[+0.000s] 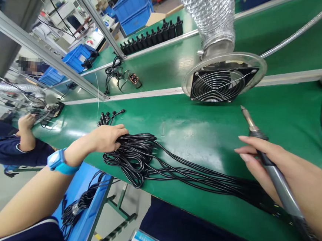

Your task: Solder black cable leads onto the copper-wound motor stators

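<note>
A soldering iron (277, 181) rests in my right hand (293, 175), its metal tip pointing up and left toward the fan. The fingers are closed round its grip. My left hand (108, 136), a blue watch at the wrist, is wrapped over the left end of a bundle of black cables (136, 152). Coiled loops lie just right of that hand, and the strands run rightward along the green bench, passing behind my right hand. Several black connector ends (108, 117) stick out beyond my left hand. Small bright cable ends (276, 211) show beneath the soldering iron.
A fume fan (219, 84) with a silver duct (211, 13) stands behind the cables. A row of black cylindrical parts (153, 36) and a copper-wound motor part (134, 80) sit farther back. A blue bin (95, 204) with cables is below left. A co-worker's hand (27, 122) works at far left.
</note>
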Demonstrator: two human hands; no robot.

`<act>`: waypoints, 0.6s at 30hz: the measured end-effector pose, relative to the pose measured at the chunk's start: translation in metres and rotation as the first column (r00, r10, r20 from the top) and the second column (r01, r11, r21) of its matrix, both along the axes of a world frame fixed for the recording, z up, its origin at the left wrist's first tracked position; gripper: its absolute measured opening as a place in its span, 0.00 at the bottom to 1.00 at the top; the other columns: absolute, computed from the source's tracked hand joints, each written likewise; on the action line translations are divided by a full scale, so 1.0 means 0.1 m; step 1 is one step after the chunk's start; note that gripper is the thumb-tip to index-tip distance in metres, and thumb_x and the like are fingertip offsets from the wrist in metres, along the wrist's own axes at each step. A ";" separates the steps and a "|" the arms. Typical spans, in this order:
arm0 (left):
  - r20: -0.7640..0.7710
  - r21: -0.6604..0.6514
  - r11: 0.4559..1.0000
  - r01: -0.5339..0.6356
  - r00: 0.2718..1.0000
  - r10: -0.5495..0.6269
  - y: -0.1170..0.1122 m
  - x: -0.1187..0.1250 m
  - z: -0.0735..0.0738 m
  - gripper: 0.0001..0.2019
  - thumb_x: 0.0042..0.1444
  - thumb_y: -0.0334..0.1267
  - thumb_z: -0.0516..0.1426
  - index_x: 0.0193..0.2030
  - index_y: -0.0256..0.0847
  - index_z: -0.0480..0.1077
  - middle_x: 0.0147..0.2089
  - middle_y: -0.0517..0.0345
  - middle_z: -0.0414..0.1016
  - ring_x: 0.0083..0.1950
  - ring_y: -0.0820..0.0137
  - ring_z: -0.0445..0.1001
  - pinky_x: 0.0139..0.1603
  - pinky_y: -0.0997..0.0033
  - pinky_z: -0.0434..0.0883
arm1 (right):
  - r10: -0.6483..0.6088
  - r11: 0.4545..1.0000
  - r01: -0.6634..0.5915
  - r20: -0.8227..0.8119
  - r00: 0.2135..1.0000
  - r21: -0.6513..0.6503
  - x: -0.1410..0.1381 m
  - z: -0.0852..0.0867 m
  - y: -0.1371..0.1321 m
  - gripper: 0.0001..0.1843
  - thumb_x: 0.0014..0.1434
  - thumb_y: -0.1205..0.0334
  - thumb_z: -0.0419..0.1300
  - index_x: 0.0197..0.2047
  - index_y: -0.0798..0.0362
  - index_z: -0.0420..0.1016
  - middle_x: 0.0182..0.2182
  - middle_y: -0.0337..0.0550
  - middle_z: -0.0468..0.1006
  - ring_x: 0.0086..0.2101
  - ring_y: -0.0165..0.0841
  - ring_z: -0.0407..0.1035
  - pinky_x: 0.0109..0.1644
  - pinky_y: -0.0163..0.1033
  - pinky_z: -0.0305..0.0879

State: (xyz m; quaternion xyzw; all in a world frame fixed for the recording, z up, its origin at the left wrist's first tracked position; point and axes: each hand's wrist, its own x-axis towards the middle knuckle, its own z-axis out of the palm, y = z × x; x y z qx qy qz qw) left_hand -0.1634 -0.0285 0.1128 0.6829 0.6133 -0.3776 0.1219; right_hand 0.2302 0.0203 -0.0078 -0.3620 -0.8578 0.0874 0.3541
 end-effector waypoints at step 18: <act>0.231 0.203 0.979 -0.018 0.972 -0.030 -0.24 -0.19 -0.25 0.15 0.59 0.32 0.48 0.50 0.44 0.69 0.50 0.53 0.75 0.49 0.66 0.76 0.48 0.69 0.72 | 0.004 1.000 -0.005 0.034 0.999 0.022 -0.02 0.06 0.01 0.13 0.68 0.60 0.49 0.52 0.54 0.67 0.33 0.44 0.81 0.30 0.32 0.77 0.38 0.34 0.73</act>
